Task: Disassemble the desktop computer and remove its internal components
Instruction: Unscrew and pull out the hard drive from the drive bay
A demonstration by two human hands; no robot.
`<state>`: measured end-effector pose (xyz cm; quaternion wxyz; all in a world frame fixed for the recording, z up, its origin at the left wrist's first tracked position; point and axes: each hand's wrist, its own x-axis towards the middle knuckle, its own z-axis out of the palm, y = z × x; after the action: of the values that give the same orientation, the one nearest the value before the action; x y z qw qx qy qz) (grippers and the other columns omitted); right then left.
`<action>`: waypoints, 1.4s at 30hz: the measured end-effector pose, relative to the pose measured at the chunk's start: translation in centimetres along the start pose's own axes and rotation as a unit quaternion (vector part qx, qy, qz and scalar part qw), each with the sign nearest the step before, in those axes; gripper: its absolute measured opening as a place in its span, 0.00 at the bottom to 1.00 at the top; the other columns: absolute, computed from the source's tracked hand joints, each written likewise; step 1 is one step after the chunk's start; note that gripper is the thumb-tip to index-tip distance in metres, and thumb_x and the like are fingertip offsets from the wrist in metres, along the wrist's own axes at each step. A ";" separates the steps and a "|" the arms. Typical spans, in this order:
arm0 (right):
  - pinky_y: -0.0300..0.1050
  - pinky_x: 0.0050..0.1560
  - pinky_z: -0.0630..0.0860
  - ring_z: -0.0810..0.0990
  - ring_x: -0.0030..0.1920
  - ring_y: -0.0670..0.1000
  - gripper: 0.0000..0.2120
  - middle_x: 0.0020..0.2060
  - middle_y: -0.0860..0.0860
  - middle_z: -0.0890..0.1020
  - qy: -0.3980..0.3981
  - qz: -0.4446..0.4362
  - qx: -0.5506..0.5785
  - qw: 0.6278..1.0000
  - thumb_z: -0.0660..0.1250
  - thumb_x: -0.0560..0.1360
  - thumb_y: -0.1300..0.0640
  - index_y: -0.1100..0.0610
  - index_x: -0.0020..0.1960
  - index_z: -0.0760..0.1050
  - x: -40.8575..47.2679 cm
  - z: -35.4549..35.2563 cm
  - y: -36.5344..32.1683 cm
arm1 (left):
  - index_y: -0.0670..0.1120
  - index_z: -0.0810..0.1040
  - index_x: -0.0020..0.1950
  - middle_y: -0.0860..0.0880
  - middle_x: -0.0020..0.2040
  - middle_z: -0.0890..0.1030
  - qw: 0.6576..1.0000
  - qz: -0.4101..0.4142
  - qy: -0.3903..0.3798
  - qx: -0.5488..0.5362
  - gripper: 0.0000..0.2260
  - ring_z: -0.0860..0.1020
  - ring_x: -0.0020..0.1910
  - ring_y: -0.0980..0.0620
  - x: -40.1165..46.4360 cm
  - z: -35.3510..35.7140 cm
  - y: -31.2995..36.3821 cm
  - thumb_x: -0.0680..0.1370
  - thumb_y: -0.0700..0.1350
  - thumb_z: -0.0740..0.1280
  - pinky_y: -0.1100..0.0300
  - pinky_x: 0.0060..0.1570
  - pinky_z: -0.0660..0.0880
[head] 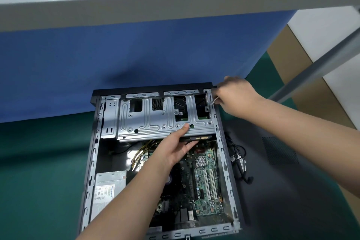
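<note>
With the left hand [175, 148] clamped on the cage [163, 117] edge and the right hand [236, 97] pinching something at the case [224, 150] corner, lifting could snag hidden cables

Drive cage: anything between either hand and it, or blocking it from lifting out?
Nothing between hand and cage. The left hand already grips the drive cage by its near edge, thumb on top. The right hand works a small tool at the cage's far right corner, so it may still be fastened there. Nothing lies on top.
</note>
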<state>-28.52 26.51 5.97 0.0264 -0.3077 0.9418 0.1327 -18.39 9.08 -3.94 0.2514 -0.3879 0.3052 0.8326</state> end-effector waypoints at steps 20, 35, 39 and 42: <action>0.29 0.44 0.73 0.79 0.41 0.39 0.05 0.37 0.43 0.83 0.060 0.253 0.578 0.773 0.67 0.76 0.54 0.49 0.42 0.79 -9.0 -0.6 -5.8 | 0.35 0.71 0.60 0.34 0.57 0.78 0.995 -0.088 -0.012 -0.035 0.25 0.80 0.54 0.39 -4.8 -0.2 -0.8 0.71 0.49 0.73 0.46 0.47 0.80; 0.29 0.35 0.71 0.75 0.32 0.40 0.10 0.34 0.43 0.83 0.000 0.273 0.697 0.663 0.61 0.79 0.54 0.49 0.43 0.78 -14.9 -1.0 -12.7 | 0.50 0.85 0.43 0.47 0.41 0.85 0.895 0.292 -0.040 0.335 0.04 0.84 0.43 0.50 -12.5 -0.2 -1.8 0.71 0.42 0.74 0.66 0.42 0.78; 0.43 0.35 0.70 0.68 0.28 0.45 0.11 0.35 0.46 0.82 0.014 0.321 0.684 0.655 0.54 0.82 0.52 0.51 0.44 0.72 -16.3 -0.4 -12.8 | 0.52 0.81 0.38 0.54 0.36 0.82 0.794 0.383 0.021 0.472 0.05 0.80 0.37 0.57 -13.3 -0.5 -2.9 0.68 0.47 0.76 0.70 0.38 0.74; 0.41 0.39 0.69 0.70 0.29 0.38 0.11 0.32 0.42 0.75 -0.005 0.310 0.735 0.603 0.59 0.78 0.47 0.47 0.40 0.75 -16.9 -0.6 -12.7 | 0.52 0.77 0.38 0.56 0.35 0.77 0.650 0.458 -0.015 0.606 0.08 0.76 0.38 0.61 -13.8 -0.3 -3.9 0.68 0.49 0.76 0.70 0.38 0.71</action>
<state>-7.35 26.18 5.79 0.2058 0.1262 0.7608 -0.6025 -7.83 9.03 5.73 0.0222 0.0523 0.8770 0.4772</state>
